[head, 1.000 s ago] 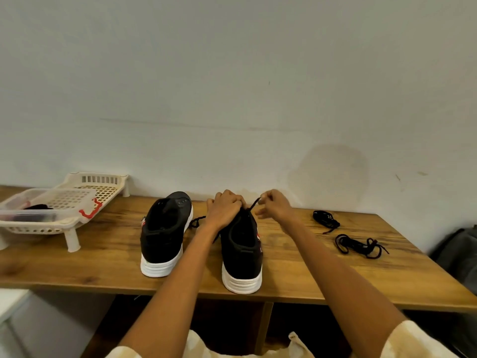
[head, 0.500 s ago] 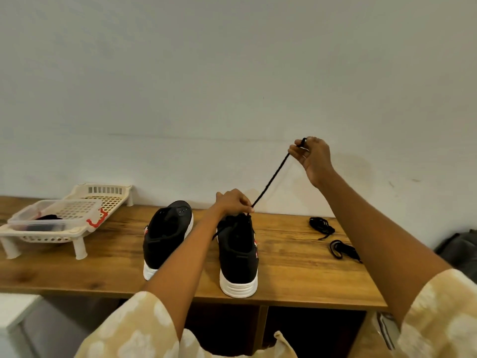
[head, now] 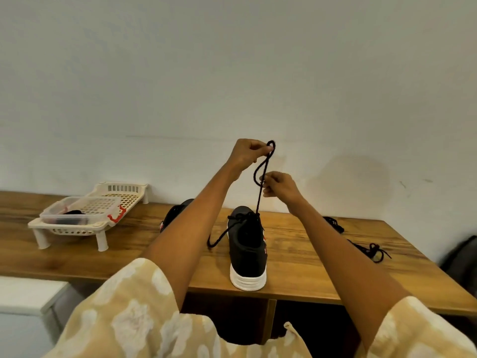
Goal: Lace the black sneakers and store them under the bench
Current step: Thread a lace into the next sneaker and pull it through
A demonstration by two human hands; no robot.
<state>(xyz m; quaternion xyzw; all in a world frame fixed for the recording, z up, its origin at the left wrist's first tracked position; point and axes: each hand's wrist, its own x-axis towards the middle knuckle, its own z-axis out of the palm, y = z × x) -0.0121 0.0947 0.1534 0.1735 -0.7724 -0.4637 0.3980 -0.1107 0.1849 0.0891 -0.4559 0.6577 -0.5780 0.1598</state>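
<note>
**Lace raised above the sneaker**

The left hand (head: 246, 153) pinches the top of a thin black lace (head: 261, 187); just below its fingers, the right hand (head: 280, 186) pinches the same lace. Beneath both, the black white-soled sneaker (head: 247, 250) stands on the wooden bench (head: 309, 264).

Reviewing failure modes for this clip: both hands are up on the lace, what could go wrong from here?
1. The left hand and right hand both pinch the black shoelace above the black white-soled sneaker, which neither hand steadies; a hard pull might tip it.
2. The sneaker's heel sits at the wooden bench's front edge, so it could slide off.
3. The lace's free end hangs loose and might snag.
</note>
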